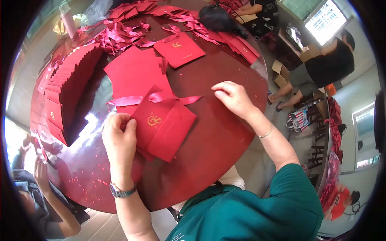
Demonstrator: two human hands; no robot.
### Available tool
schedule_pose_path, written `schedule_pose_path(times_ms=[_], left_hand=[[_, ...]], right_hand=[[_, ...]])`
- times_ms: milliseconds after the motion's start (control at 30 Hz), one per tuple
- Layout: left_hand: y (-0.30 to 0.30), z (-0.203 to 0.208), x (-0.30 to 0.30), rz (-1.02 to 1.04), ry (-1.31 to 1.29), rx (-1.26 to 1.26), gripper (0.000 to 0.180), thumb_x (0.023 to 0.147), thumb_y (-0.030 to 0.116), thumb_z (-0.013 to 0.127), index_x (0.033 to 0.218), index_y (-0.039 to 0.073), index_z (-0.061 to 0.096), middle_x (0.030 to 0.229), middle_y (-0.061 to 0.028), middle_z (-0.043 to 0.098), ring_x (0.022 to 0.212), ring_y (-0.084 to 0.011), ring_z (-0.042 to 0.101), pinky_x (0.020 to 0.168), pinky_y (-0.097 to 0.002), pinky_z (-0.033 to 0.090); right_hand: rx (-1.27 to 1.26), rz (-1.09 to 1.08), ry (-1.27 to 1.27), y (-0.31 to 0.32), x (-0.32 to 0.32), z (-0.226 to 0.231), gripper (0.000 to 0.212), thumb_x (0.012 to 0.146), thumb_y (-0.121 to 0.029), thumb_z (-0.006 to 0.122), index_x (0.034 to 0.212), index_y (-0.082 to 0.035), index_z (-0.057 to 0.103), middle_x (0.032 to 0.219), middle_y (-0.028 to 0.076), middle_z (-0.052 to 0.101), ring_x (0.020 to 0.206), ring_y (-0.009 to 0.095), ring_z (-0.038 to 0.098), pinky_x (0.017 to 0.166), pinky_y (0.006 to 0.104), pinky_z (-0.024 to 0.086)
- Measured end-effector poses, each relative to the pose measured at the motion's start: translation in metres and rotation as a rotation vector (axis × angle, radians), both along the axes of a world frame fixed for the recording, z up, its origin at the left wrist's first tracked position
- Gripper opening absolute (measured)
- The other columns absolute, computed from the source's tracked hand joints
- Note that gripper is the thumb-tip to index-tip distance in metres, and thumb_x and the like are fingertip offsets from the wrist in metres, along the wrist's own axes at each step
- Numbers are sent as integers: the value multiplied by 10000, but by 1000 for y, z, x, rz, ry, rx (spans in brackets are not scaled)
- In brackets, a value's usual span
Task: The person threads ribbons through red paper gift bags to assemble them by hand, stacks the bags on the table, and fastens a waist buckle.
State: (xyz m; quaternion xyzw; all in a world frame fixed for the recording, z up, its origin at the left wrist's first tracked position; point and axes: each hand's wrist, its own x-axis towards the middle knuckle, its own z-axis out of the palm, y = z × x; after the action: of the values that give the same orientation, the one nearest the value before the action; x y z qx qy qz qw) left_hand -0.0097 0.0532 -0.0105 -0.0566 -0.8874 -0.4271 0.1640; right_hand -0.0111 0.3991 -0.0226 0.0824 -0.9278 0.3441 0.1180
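Observation:
My left hand (119,134), with a watch at the wrist, pinches the left edge of a red paper envelope (171,130) between thumb and fingers. The envelope bears a gold emblem and lies tilted on the table. A pink satin ribbon (161,97) runs across its upper corner, with one end sticking out to the right. Beyond that end, my right hand (235,98) hovers over the table, fingers loosely bent, with a gap between thumb and forefinger and nothing seen in it. Behind the held envelope lie more red envelopes (134,72), overlapping.
A long row of red envelopes (74,80) stands along the left of the round table (229,140). Loose pink ribbons (120,38) heap at the back, near a pink bottle (68,22). Another person's hand (40,172) is at the left edge; other people are farther right.

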Motion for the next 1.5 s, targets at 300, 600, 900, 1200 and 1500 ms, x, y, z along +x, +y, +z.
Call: schedule_pose_path(times_ms=[300,600,900,1200,1500], left_hand=[[-1,-5,-2,-30,80,25,135,770,78,726,878,5,691,808,-141,643,710,-258,645,696,-358,520],[33,24,34,-401,374,-9,413,711,36,746,1113,66,652,973,-103,659,917,-302,625,784,-399,523],[54,7,39,-470,68,717,113,813,-32,623,916,-18,668,781,-145,654,708,-226,651,630,-325,493],[23,19,30,-131,293,-105,298,778,71,731,1066,33,664,999,-161,665,936,-309,639,801,-408,516],[-7,10,9,-119,-119,-201,233,697,71,756,909,19,675,934,-142,638,958,-337,624,824,-430,506]], right_hand=[[31,80,83,-29,0,-7,95,870,-102,629,902,-13,640,869,122,642,803,248,647,725,344,505],[309,370,372,-112,59,89,107,806,-15,618,911,-35,621,822,135,659,757,309,667,667,388,542],[-272,439,256,-139,46,69,239,807,-3,740,1038,-26,683,884,59,622,763,147,611,671,273,513],[-503,391,227,-146,25,40,94,883,22,669,975,8,680,951,58,647,765,114,599,689,260,513],[-289,309,113,-179,3,-3,158,839,-35,707,981,-21,636,866,116,696,788,203,688,709,315,544]])
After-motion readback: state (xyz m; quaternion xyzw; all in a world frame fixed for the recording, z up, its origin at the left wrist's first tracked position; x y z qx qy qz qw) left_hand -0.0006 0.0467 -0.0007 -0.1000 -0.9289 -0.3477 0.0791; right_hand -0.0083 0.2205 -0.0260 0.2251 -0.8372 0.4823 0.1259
